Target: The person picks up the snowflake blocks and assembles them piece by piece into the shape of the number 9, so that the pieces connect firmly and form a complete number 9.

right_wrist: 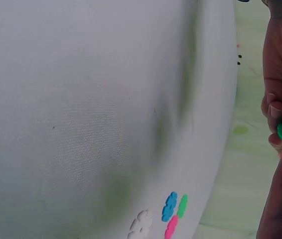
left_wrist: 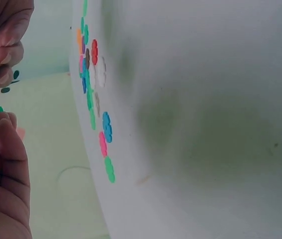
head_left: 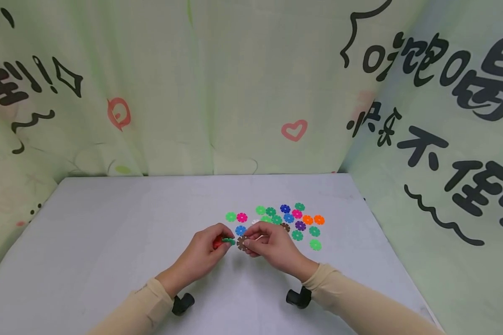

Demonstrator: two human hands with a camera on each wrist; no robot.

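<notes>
Table (head_left: 109,260) first, broad and pale, bearing a scatter of notched discs (head_left: 300,225) beyond the hands, presumably for easy reach. Left hand (head_left: 205,249) grips a red piece (head_left: 217,242) and a green disc (head_left: 229,241), the green edge facing inward; right hand (head_left: 274,244) pinches a brown disc (head_left: 241,244), likely leaving notches exposed. Brown's right beside green, above the table; touching, I can't tell!
</notes>
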